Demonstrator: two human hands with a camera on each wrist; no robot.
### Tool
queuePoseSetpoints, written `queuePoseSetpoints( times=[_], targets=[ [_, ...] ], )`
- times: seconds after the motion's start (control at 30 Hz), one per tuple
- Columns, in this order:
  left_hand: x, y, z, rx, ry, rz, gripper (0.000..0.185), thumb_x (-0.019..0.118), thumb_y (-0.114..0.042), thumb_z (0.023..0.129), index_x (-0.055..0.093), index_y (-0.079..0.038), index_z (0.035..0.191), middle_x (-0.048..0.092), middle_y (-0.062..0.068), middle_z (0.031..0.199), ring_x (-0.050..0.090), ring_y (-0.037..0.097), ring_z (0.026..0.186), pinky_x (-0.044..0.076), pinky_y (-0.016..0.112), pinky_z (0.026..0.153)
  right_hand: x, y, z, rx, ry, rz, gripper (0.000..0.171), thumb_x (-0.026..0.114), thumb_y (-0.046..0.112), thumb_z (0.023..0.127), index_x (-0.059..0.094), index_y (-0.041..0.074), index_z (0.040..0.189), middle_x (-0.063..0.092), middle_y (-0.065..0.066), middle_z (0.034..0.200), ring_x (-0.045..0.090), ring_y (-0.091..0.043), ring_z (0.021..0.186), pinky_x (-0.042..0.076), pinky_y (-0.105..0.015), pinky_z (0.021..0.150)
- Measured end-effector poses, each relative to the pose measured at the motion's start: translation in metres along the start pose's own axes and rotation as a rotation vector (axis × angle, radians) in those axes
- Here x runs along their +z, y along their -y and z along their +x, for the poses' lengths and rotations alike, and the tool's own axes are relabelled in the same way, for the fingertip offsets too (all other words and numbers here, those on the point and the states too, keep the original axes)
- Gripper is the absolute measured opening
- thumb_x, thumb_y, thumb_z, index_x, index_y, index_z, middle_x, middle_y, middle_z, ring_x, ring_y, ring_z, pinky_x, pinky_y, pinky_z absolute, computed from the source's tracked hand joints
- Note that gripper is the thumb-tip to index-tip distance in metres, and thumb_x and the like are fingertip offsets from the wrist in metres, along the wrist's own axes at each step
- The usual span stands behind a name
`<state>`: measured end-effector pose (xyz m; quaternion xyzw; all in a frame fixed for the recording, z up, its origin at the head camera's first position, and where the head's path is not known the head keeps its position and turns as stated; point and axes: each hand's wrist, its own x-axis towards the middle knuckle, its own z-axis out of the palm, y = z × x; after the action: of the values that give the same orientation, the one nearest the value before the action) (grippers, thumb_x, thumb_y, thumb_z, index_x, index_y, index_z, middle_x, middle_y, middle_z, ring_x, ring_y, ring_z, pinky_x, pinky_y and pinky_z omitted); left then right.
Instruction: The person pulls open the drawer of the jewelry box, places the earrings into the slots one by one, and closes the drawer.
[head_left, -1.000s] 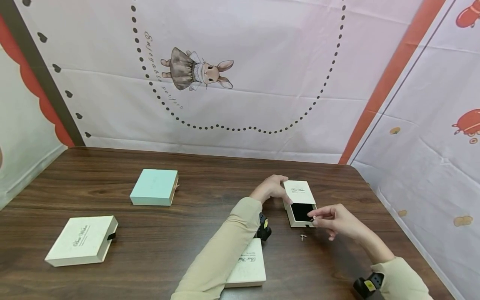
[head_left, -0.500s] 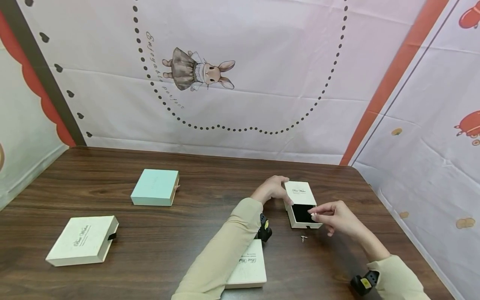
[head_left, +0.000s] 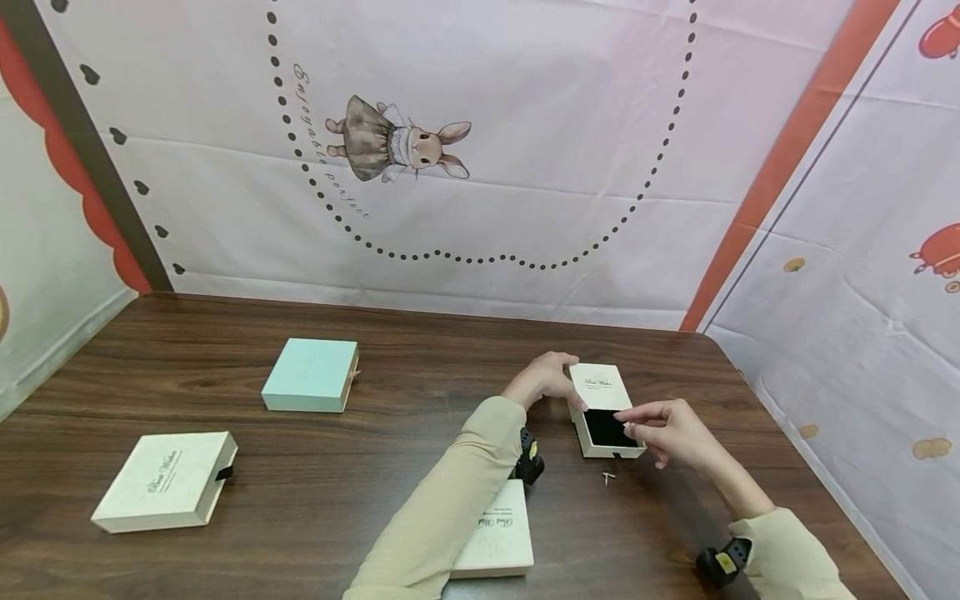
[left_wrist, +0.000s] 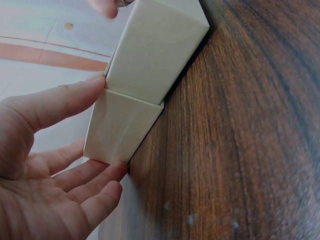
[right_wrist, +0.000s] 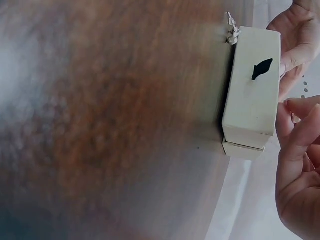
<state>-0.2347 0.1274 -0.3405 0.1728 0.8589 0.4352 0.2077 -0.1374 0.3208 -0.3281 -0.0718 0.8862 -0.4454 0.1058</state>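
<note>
A cream jewellery box (head_left: 602, 385) stands at the right of the table, its drawer (right_wrist: 252, 87) pulled partway out to show a black lining. My left hand (head_left: 546, 382) grips the cream sleeve from the left; in the left wrist view, thumb and fingertips lie along its edge and end. Over the drawer, my right hand (head_left: 669, 433) pinches a small shiny earring (right_wrist: 295, 119) between thumb and forefinger, mostly hidden by the fingers. Another small silvery earring (head_left: 607, 478) lies on the table just in front of the drawer.
Under my left forearm sits a second cream box (head_left: 498, 533), partly covered by the sleeve. Another cream box (head_left: 161, 483) with a black tab is at the left, and a mint-green box (head_left: 311, 375) stands farther back. A printed cloth hangs behind the table (head_left: 420, 333).
My right hand has lifted slightly and shifted a little over the drawer, still pinching the earring. The left hand keeps its hold on the box.
</note>
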Motion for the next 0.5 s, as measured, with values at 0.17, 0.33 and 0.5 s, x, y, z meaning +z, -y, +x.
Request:
queuePoseSetpoints(
  times=[0.17,0.33,0.5],
  targets=[
    [-0.0001,0.0003,-0.0003,-0.009,0.0,-0.008,0.079,0.081,-0.013,0.067,0.044,-0.014,0.136,0.039,0.005,0.141,0.034,0.024,0.129,0.036,0.037,0.099,0.0008,-0.0018,0.0013,-0.023,0.014,-0.002,0.034,0.063,0.011,0.084,0.06,-0.011,0.11,0.042,0.004,0.048,0.039,-0.005,0.037,0.043,-0.031,0.037],
    [-0.0006,0.0002,-0.0013,-0.01,0.001,-0.009,0.078,0.081,-0.013,0.067,0.044,-0.015,0.136,0.039,0.005,0.141,0.034,0.024,0.129,0.036,0.037,0.098,0.0007,-0.0031,0.0029,-0.019,0.002,-0.002,0.032,0.065,0.014,0.084,0.061,-0.01,0.105,0.056,-0.002,0.06,0.039,-0.006,0.037,0.043,-0.029,0.036],
    [-0.001,-0.0006,-0.0019,-0.012,0.0,-0.034,0.08,0.082,-0.012,0.065,0.045,-0.014,0.136,0.04,0.005,0.14,0.036,0.024,0.128,0.037,0.036,0.097,0.0005,-0.0025,0.0042,0.001,-0.014,-0.021,0.032,0.066,0.015,0.083,0.061,-0.009,0.105,0.068,-0.015,0.085,0.041,-0.006,0.036,0.045,-0.031,0.037]
  ],
)
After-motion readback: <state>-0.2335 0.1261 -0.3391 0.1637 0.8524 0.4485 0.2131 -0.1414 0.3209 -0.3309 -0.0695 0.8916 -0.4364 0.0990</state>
